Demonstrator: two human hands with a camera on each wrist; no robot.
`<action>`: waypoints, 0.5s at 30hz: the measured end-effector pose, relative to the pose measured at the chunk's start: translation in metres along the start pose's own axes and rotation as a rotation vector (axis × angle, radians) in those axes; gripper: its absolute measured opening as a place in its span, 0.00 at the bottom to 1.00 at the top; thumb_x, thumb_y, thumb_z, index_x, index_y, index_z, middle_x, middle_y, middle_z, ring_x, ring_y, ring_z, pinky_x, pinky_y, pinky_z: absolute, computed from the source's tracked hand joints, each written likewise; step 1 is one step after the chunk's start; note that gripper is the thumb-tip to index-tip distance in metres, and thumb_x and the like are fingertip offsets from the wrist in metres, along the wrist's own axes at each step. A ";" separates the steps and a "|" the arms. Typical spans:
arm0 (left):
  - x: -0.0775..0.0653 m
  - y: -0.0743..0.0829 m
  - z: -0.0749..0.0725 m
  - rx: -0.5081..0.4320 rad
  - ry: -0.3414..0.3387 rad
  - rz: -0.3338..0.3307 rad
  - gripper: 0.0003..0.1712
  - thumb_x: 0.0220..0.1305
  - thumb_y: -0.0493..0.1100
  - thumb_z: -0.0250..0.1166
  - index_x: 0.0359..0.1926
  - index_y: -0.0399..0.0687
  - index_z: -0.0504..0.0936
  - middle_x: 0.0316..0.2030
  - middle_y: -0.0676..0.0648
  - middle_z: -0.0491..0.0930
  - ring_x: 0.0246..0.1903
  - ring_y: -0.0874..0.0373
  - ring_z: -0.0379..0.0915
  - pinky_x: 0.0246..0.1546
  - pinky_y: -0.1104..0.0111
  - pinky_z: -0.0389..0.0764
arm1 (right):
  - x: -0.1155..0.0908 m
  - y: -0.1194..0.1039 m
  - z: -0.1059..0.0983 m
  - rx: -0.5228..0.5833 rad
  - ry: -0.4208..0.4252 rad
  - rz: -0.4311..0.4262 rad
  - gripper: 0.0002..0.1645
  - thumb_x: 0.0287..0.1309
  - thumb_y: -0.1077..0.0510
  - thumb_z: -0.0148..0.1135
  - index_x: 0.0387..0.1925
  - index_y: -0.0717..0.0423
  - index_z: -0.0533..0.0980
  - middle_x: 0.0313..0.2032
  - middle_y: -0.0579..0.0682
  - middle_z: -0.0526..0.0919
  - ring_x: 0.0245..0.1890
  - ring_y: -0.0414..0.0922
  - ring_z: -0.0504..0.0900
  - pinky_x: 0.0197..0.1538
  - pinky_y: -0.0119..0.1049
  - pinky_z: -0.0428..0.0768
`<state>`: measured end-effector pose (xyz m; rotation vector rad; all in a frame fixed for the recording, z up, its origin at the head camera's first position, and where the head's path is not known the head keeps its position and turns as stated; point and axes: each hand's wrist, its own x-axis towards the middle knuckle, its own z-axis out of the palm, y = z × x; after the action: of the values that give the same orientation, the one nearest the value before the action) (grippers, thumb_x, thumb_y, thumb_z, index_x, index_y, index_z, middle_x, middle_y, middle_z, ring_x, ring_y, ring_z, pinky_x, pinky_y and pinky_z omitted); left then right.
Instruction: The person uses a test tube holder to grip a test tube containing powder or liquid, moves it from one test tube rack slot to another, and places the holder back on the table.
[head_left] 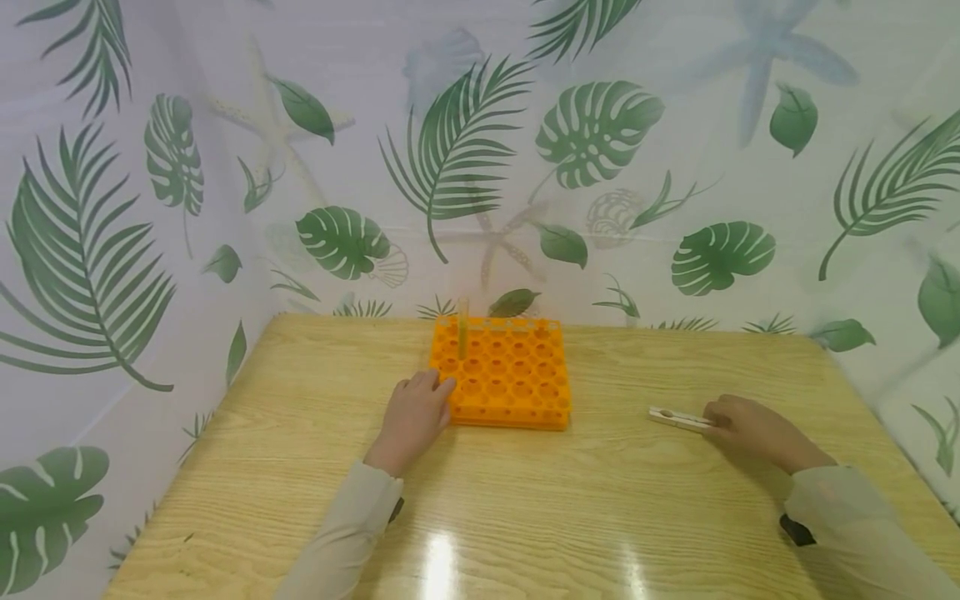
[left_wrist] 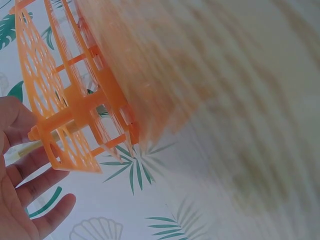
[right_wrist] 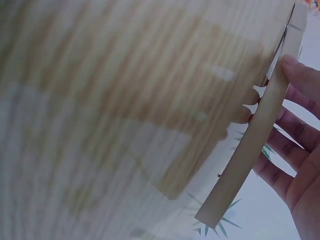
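My left hand [head_left: 415, 410] holds the near left corner of an orange test tube rack [head_left: 506, 412], thumb at the top edge and fingers along the end. In the left wrist view the hand [left_wrist: 22, 185] curves about the rack's [left_wrist: 80, 107] end. One test tube [head_left: 462, 329] with yellowish liquid stands upright in the rack's left part. Off to the right, my right hand [head_left: 753, 429] pinches a wooden test tube clamp [head_left: 678, 419] by one end, low over the table. The right wrist view shows this clamp [right_wrist: 245, 157] between thumb and fingers.
A wood-grain table [head_left: 585, 500] carries the rack near its back edge. White cloth [head_left: 645, 208] printed with green leaves and starfish rises behind it and along both sides. Glare spots lie on the table's front part.
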<state>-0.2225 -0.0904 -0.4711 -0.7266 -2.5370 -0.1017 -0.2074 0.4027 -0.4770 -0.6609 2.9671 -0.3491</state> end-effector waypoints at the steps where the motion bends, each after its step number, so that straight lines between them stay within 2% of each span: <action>1: 0.000 0.000 0.000 -0.001 0.000 0.000 0.11 0.56 0.39 0.64 0.41 0.49 0.75 0.29 0.49 0.70 0.28 0.55 0.70 0.29 0.64 0.73 | 0.000 0.000 0.000 0.000 -0.002 0.003 0.04 0.57 0.54 0.62 0.29 0.48 0.76 0.26 0.39 0.73 0.24 0.30 0.65 0.29 0.31 0.70; 9: 0.000 0.000 0.000 -0.024 0.002 -0.006 0.11 0.55 0.39 0.64 0.41 0.49 0.76 0.29 0.48 0.70 0.29 0.55 0.69 0.29 0.65 0.71 | 0.001 0.000 -0.001 0.007 -0.014 0.008 0.05 0.56 0.54 0.63 0.28 0.48 0.76 0.25 0.39 0.72 0.23 0.31 0.64 0.28 0.31 0.68; 15: 0.001 0.001 -0.003 -0.035 -0.021 -0.012 0.12 0.55 0.39 0.64 0.43 0.49 0.76 0.30 0.48 0.71 0.30 0.54 0.70 0.32 0.63 0.73 | 0.003 0.000 -0.001 0.037 -0.046 0.016 0.06 0.55 0.54 0.63 0.29 0.50 0.76 0.25 0.41 0.73 0.23 0.32 0.66 0.27 0.31 0.68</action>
<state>-0.2217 -0.0900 -0.4681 -0.7291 -2.5654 -0.1435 -0.2104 0.4019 -0.4759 -0.6324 2.9134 -0.3806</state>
